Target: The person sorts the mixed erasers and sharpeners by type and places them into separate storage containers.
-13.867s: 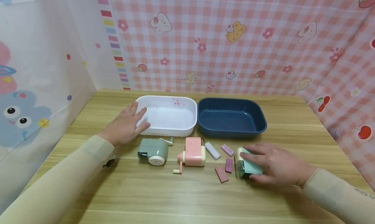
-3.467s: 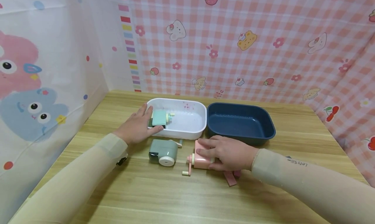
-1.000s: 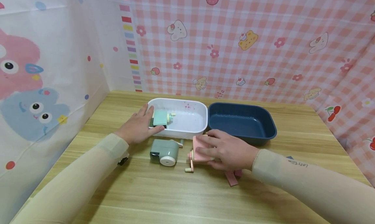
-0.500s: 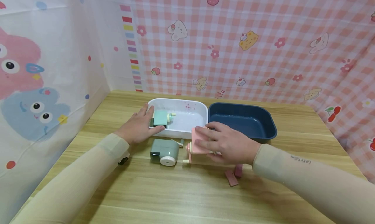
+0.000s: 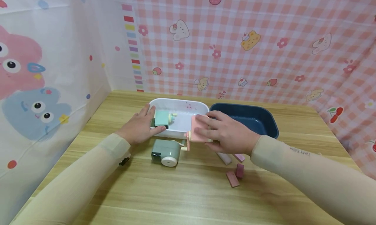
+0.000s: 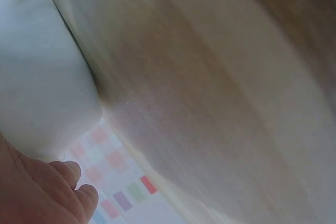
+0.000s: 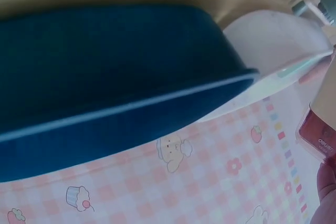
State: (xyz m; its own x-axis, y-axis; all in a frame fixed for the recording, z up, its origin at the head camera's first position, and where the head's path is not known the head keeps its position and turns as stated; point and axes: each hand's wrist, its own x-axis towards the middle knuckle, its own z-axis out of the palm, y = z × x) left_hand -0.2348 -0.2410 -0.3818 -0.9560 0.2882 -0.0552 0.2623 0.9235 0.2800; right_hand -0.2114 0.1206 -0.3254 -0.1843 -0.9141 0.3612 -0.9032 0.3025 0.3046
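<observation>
Two rounded rectangular bins, apparently plastic, are being borne side by side on the pale wood-grain desk (image 5: 132, 195): a navy-blue bin (image 5: 245, 112) at the right and a white bin (image 5: 176, 104) at the left. The white bin's left end is being touched by the left hand (image 5: 139, 125), its fingers extended and nothing visibly being grasped. A boxy pink plastic pencil sharpener (image 5: 199, 130) is being gripped from its right side by the right hand (image 5: 227, 132), the nearer of the two, and is being held above the desk. Its longer visible side is being pointed from the person towards the back, its pink crank (image 5: 188, 144) being turned out leftward. In the head view the white bin's front rim is being overlapped by it near the right end; whether that rim is being cleared cannot be told. Well to its left, a mint-green plastic sharpener (image 5: 161, 118) is being held within the white bin, while a grey-green plastic sharpener (image 5: 167, 150) is being supported by the desk in front. Four small oblong blocks (image 5: 233, 179) are being left lying nearer the person.
</observation>
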